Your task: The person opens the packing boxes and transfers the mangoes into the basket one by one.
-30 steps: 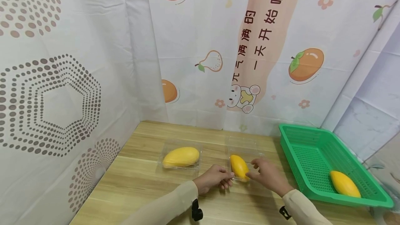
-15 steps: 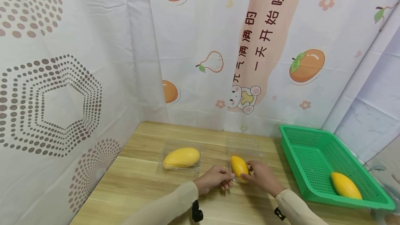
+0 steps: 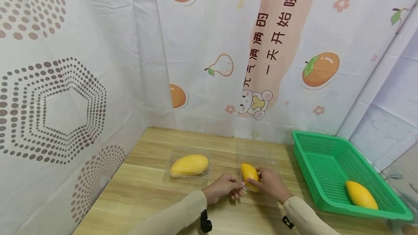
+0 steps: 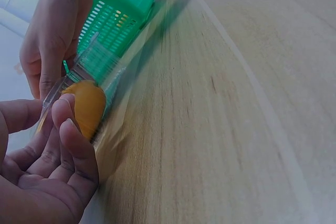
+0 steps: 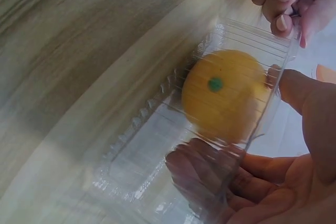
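Note:
A yellow-orange mango (image 3: 249, 173) lies in an open clear plastic box (image 5: 142, 179); its lid is folded back toward the curtain. My left hand (image 3: 223, 187) pinches the box's near left corner between thumb and forefinger. From the other side, my right hand (image 3: 271, 184) reaches into the box and grips the mango, thumb on its near side and fingers round its right flank. In the right wrist view the mango's end with a green spot shows through the clear wall. To the left, a second mango (image 3: 189, 165) lies in another clear box (image 3: 201, 177).
At the right stands a green plastic basket (image 3: 308, 177) with one mango (image 3: 360, 194) inside. Printed curtains (image 3: 196, 119) hang behind and to the left of the wooden table (image 3: 137, 188).
My right hand has moved left and down into the box and closed its fingers round the mango, which has shifted slightly. The left hand has kept its place on the box corner.

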`<state>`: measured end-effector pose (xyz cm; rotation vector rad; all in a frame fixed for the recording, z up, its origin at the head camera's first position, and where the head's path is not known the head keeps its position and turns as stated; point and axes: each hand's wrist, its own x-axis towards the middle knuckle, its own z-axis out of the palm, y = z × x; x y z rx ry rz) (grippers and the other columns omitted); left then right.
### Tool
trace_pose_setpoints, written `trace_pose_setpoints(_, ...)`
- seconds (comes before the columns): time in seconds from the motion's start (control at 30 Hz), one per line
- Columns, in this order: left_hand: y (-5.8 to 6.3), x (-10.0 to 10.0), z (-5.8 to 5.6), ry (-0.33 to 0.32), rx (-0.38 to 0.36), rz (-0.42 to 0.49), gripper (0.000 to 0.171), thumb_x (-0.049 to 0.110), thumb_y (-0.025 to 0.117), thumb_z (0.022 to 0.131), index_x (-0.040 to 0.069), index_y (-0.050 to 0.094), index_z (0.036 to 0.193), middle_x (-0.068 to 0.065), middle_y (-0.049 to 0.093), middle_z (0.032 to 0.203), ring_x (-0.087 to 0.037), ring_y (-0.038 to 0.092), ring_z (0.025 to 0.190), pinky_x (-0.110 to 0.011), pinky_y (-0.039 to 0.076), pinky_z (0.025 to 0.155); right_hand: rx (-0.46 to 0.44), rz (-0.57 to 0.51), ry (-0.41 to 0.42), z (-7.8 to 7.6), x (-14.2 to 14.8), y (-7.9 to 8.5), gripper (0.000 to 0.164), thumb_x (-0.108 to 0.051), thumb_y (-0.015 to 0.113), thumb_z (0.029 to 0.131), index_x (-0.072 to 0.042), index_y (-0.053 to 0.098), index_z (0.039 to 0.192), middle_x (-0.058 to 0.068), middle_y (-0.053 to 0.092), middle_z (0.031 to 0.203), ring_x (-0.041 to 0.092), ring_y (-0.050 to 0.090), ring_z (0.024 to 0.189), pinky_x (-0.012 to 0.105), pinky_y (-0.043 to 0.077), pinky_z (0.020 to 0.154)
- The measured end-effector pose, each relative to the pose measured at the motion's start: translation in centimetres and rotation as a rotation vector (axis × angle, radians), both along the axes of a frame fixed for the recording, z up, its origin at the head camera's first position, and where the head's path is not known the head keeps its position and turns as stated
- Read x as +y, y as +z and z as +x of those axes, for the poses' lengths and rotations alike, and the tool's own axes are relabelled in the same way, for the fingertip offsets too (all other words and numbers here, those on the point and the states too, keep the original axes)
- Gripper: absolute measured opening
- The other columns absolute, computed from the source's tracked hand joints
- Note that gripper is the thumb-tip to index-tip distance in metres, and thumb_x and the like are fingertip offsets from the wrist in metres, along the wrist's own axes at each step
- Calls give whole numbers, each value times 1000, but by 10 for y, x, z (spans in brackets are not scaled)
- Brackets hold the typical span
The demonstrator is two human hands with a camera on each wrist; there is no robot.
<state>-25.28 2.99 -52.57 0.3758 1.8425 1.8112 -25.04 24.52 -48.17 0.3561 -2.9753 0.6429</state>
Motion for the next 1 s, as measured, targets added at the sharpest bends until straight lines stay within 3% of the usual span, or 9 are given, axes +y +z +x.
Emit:
trace_pose_setpoints(0.33,1,0,2,0,-7,2,27,25,66,102,-1,74,98,-9,75,83,-10,62,63,-21,50,57,-77,-75,-31,-4,-3,-8,49,-42,84,86,0,69,106,-3,57,70,12,50,60,27,42,52)
trace_pose_setpoints(0.7,3,0,2,-1,-4,0,27,24,66,103,-1,74,97,-9,75,83,-10,62,62,-20,49,57,-136,-127,-34,-6,-5,-2,49,-38,88,81,1,69,103,0,59,73,13,52,61,27,43,53)
trace_pose_setpoints(1.0,2,1,1,0,-2,2,26,23,66,103,-1,74,98,-10,76,84,-10,62,62,-20,50,57,-126,-122,-19,-9,-3,-3,42,-28,90,78,1,69,98,0,57,73,15,51,64,30,43,56)
